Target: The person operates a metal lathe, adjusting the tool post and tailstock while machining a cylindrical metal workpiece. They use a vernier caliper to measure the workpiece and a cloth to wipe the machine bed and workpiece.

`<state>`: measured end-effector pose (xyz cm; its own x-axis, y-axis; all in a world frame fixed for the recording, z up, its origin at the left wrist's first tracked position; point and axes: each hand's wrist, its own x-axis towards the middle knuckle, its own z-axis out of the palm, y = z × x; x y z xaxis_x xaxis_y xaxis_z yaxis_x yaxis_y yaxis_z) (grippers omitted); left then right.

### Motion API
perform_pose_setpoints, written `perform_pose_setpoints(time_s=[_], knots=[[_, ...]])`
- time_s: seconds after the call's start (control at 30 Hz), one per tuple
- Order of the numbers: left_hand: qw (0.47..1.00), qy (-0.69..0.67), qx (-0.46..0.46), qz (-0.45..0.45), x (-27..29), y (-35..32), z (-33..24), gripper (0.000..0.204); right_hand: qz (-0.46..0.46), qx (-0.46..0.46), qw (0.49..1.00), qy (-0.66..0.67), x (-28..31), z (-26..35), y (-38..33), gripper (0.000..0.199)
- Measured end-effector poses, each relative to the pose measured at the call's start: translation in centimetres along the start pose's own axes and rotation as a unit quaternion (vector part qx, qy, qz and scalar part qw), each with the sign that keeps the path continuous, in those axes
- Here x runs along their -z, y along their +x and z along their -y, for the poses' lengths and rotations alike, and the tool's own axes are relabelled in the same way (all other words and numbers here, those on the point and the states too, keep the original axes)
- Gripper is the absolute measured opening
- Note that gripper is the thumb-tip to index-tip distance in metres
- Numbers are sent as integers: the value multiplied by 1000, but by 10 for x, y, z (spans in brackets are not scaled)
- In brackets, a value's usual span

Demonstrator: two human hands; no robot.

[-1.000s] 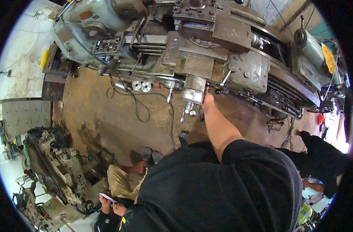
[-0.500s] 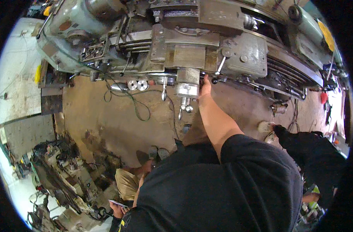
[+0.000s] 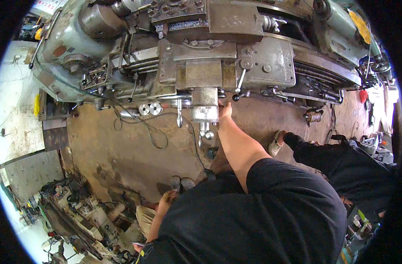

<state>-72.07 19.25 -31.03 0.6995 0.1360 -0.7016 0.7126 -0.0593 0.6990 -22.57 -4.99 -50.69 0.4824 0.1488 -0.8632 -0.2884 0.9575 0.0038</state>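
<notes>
My right arm reaches forward to the front of a large grey-green lathe. My right hand (image 3: 226, 110) is close beside the round silver dial collar (image 3: 204, 114) of the cross slide, on its right. Its fingers look curled and partly pass behind the collar; what they hold is hidden. A lever with a black knob (image 3: 235, 97) hangs just beyond the hand. Below the collar sits a ball-ended crank (image 3: 205, 133). My left hand (image 3: 167, 200) is low beside my body, away from the machine; its fingers are too dark and blurred to read.
At the right, a person in dark clothes (image 3: 337, 163) stands close. Khaki trousers (image 3: 145, 218) of another person show at lower left. A green cable (image 3: 159, 143) and two metal cylinders (image 3: 150, 109) lie below the lathe. Machine parts (image 3: 84, 207) crowd the lower left.
The view has shifted, so the lathe appears farther left. My right hand has drawn back slightly from the black-knobbed lever. My left hand shows more fully, and the person at the right has shifted.
</notes>
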Motion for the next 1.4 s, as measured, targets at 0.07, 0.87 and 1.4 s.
perform_pose_setpoints(time_s=[0.07, 0.87, 1.4], knots=[[998, -56, 13, 12, 8, -4, 18, 36, -29, -60, 996, 50, 2, 4, 17, 55], [990, 133, -45, -20, -27, 141, -193, 34, -197, 112, 943, -242, -29, 18, 36, 50], [960, 265, 47, 72, 45, 147, 44, 42, 81, 134, 42, -987, 44, 257, -205, 45]])
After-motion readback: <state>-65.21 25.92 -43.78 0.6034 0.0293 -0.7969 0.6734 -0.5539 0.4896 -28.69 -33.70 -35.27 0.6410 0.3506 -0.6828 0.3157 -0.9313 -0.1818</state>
